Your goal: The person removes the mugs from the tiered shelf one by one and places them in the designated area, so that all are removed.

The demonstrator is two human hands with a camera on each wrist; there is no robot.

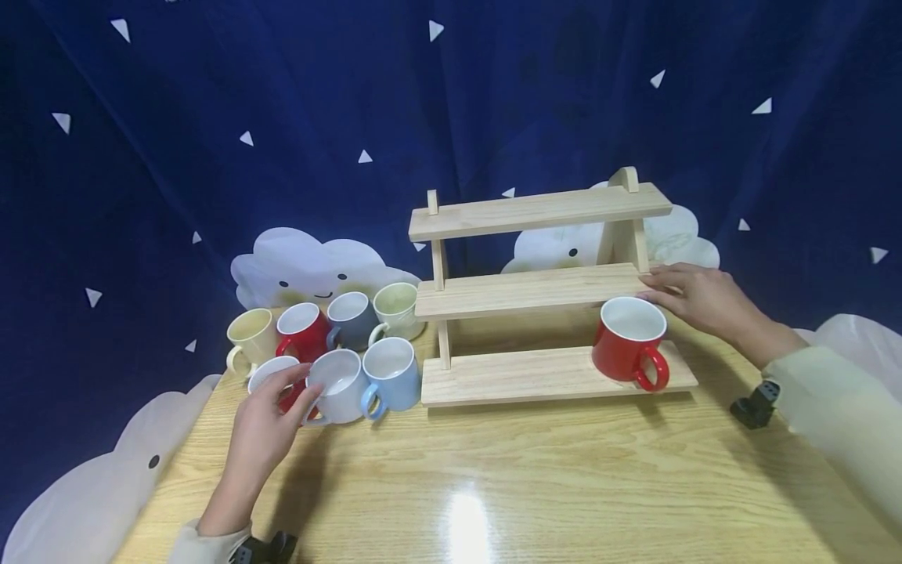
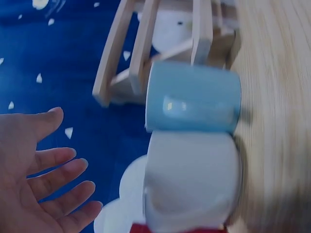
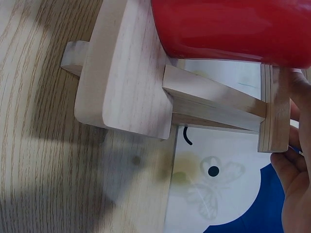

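Observation:
My left hand (image 1: 264, 431) hovers beside a white mug (image 1: 347, 403), its fingers spread and nothing in them. In the left wrist view a gap separates that hand from the mugs. A light blue mug (image 1: 398, 388) stands against the white one, by the shelf's left end. With my right hand (image 1: 694, 298) I hold the right end of the middle board of a three-tier wooden shelf (image 1: 521, 294); part of that hand is cut off in the right wrist view. A red mug (image 1: 613, 352) stands on the lowest board, its handle facing front right.
Behind my left hand, more mugs stand close together: a yellow one (image 1: 257, 337), a red one (image 1: 310, 337), a dark grey one (image 1: 355, 329) and a pale green one (image 1: 405, 317). A blue curtain (image 1: 317, 117) hangs behind the wooden table (image 1: 550, 478).

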